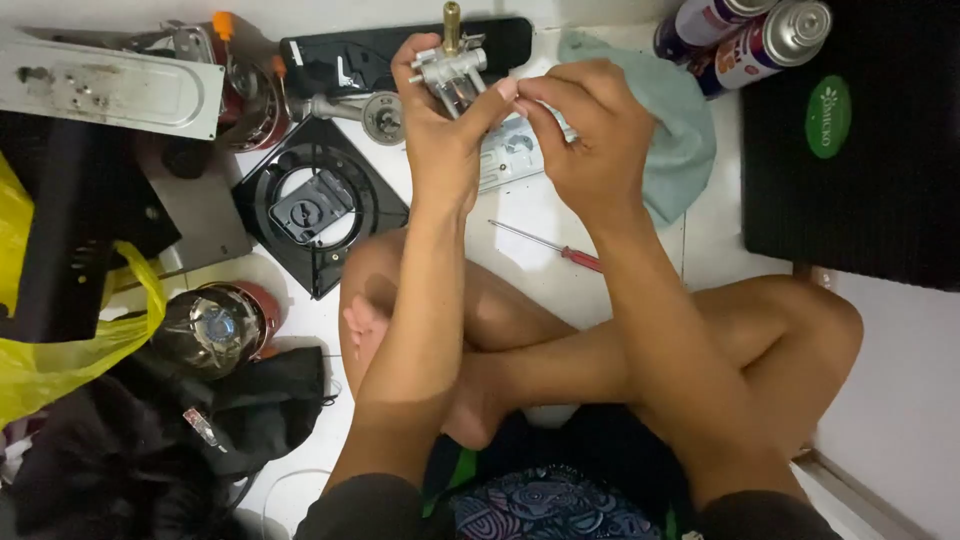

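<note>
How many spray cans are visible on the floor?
2. Both lie side by side at the top right: one spray can beside the black mat, the other left of it, partly cut off.

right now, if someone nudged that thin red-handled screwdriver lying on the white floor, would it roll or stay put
The thin red-handled screwdriver would probably roll: its shaft is slim and round, and the white floor looks smooth. It likely feels light and stiff, being a narrow metal rod. It lies apart from both hands, so nothing would stop it.

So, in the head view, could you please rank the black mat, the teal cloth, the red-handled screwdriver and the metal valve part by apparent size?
1. black mat
2. teal cloth
3. red-handled screwdriver and metal valve part: unsure, since the valve is held nearer the camera.
</note>
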